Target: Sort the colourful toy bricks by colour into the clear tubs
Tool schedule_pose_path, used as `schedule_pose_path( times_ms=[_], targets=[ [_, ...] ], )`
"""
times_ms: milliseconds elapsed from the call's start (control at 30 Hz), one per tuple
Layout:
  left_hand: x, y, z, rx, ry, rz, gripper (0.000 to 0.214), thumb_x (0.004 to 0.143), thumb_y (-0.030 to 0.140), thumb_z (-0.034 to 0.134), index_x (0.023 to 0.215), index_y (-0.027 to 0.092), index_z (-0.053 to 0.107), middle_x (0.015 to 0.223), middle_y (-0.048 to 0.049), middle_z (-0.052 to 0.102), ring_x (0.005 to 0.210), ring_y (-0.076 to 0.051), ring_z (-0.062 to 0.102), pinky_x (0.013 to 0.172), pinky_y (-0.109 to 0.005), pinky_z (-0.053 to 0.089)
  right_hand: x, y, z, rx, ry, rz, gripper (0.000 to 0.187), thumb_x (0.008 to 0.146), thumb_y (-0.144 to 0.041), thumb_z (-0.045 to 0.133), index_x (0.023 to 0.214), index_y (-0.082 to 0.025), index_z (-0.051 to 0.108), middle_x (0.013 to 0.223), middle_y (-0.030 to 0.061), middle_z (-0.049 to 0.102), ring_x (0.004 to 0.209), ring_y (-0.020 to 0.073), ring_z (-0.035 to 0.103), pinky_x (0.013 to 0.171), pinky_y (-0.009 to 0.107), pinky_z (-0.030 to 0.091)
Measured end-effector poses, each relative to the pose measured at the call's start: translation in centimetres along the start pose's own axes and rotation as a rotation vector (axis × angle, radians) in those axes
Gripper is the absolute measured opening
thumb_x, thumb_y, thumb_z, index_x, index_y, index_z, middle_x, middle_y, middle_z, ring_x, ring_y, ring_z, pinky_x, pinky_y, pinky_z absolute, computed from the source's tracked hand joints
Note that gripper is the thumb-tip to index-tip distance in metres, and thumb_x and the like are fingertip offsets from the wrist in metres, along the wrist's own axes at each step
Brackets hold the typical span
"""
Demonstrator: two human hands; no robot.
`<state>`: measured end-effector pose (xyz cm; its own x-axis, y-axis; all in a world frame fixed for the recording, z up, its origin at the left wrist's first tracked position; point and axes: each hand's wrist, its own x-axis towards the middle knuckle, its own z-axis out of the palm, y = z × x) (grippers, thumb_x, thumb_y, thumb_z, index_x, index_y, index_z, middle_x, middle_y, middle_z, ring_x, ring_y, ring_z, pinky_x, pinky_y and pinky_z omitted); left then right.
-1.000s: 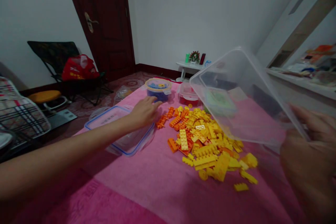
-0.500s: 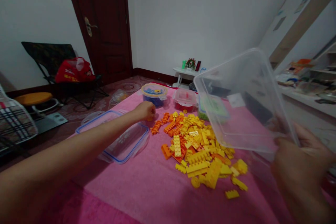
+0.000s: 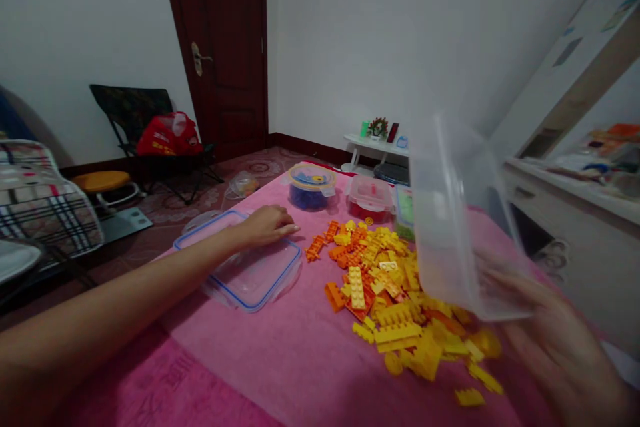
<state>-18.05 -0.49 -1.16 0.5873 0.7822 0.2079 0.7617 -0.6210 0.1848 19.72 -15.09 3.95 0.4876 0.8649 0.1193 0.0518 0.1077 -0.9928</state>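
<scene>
My left hand [image 3: 266,225] is stretched out, fingers extended, over the far right side of a clear plastic lid [image 3: 260,283] with a blue seal; whether it touches the lid I cannot tell. On the right, my right hand [image 3: 555,327] grips a clear plastic container [image 3: 445,233], tilted on its side and blurred by motion. Below and left of that container, a heap of yellow toy bricks [image 3: 400,310] spreads over a pink cloth [image 3: 210,360]. Orange toy bricks [image 3: 336,295] lie along the heap's left side.
Behind the heap stand a round container of blue pieces [image 3: 311,197], a container with red contents [image 3: 371,203] and one with green contents [image 3: 404,230], partly hidden. A small white table [image 3: 367,142] and a folding chair [image 3: 133,113] stand farther back.
My left hand has opened from a curled shape and come lower over the lid. My right hand has turned the clear container more onto its side. The whole view has shifted.
</scene>
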Motion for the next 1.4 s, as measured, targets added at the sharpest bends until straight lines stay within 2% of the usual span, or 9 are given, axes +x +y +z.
schedule_pose_path(
  times_ms=[100, 233, 467, 667, 800, 933, 1133, 1267, 1400],
  targets=[
    [-0.9, -1.1, 1.0, 0.049, -0.002, 0.009, 0.048, 0.091, 0.049, 0.034, 0.089, 0.014, 0.067, 0.088, -0.0111, 0.066, 0.083, -0.018, 0.060, 0.077, -0.028, 0.041, -1.3, -0.4, 2.4, 0.105, -0.053, 0.214, 0.032, 0.056, -0.031, 0.071, 0.087, -0.023, 0.072, 0.099, 0.0056, 0.071, 0.078, 0.0240, 0.068, 0.055, 0.031, 0.057],
    [-1.1, -0.5, 0.6, 0.098, 0.065, 0.007, 0.049, 0.091, 0.050, 0.033, 0.072, 0.016, 0.063, 0.075, -0.0083, 0.065, 0.070, -0.016, 0.057, 0.070, -0.027, 0.038, -2.6, -0.4, 4.8, 0.055, -0.133, 0.164, 0.036, 0.063, -0.032, 0.072, 0.098, -0.027, 0.069, 0.105, 0.0006, 0.070, 0.085, 0.0183, 0.067, 0.061, 0.022, 0.055],
    [-3.5, -2.2, -4.8, 0.041, 0.558, -0.132, 0.047, 0.093, 0.037, 0.024, 0.056, 0.018, 0.044, 0.058, -0.0020, 0.050, 0.057, -0.013, 0.047, 0.061, -0.026, 0.034, -1.9, -0.6, 6.7, -0.144, -0.189, -0.071, 0.037, 0.070, -0.033, 0.064, 0.106, -0.023, 0.066, 0.103, 0.0032, 0.068, 0.087, 0.0209, 0.064, 0.061, 0.025, 0.050],
    [-5.8, -2.2, -8.4, -0.067, 0.894, -0.136, 0.050, 0.095, 0.038, 0.021, 0.054, 0.019, 0.042, 0.051, -0.0006, 0.042, 0.052, -0.013, 0.043, 0.054, -0.026, 0.032, -1.6, -0.6, 12.3, -0.304, -0.373, -0.346, 0.030, 0.075, -0.027, 0.050, 0.099, -0.019, 0.066, 0.094, 0.0050, 0.067, 0.084, 0.0218, 0.061, 0.072, 0.033, 0.047],
    [-6.1, -1.1, -9.7, -0.029, 0.893, -0.084, 0.052, 0.095, 0.040, 0.018, 0.054, 0.019, 0.041, 0.051, -0.0006, 0.041, 0.052, -0.012, 0.043, 0.053, -0.026, 0.031, -2.1, 0.4, 16.4, -0.405, -0.444, -0.430, 0.029, 0.074, -0.022, 0.046, 0.095, -0.017, 0.065, 0.097, 0.0067, 0.065, 0.090, 0.0218, 0.057, 0.078, 0.034, 0.044],
    [-6.2, 0.3, -10.7, 0.110, 0.809, 0.029, 0.048, 0.095, 0.035, 0.018, 0.054, 0.020, 0.040, 0.054, -0.0011, 0.043, 0.054, -0.013, 0.045, 0.056, -0.027, 0.034, -2.1, 0.8, 17.7, -0.425, -0.476, -0.452, 0.029, 0.071, -0.019, 0.044, 0.090, -0.018, 0.066, 0.094, 0.0054, 0.064, 0.090, 0.0207, 0.057, 0.081, 0.033, 0.042],
    [-5.8, 1.4, -9.8, 0.090, 0.673, 0.176, 0.043, 0.095, 0.027, 0.022, 0.059, 0.018, 0.044, 0.058, -0.0019, 0.049, 0.057, -0.013, 0.048, 0.061, -0.028, 0.036, 1.3, -1.2, 12.6, -0.307, -0.331, -0.388, 0.024, 0.068, -0.022, 0.051, 0.085, -0.017, 0.067, 0.082, 0.0019, 0.064, 0.076, 0.0175, 0.058, 0.066, 0.028, 0.046],
    [-4.3, 1.5, -7.5, 0.125, 0.528, 0.197, 0.042, 0.095, 0.028, 0.026, 0.059, 0.017, 0.045, 0.058, -0.0017, 0.049, 0.056, -0.013, 0.046, 0.062, -0.028, 0.035, 5.7, -2.8, 6.1, -0.133, -0.007, -0.201, 0.030, 0.060, -0.018, 0.060, 0.090, -0.016, 0.063, 0.077, 0.0010, 0.060, 0.054, 0.0122, 0.055, 0.043, 0.023, 0.043],
    [-1.8, 2.1, -4.7, 0.196, 0.359, 0.181, 0.047, 0.095, 0.033, 0.025, 0.058, 0.016, 0.048, 0.058, -0.0030, 0.052, 0.055, -0.013, 0.047, 0.060, -0.028, 0.032, 11.7, -2.4, -1.6, -0.106, 0.334, -0.170, 0.018, 0.064, -0.010, 0.057, 0.081, -0.015, 0.058, 0.072, 0.0003, 0.054, 0.050, 0.0111, 0.054, 0.043, 0.026, 0.045]
  ],
)
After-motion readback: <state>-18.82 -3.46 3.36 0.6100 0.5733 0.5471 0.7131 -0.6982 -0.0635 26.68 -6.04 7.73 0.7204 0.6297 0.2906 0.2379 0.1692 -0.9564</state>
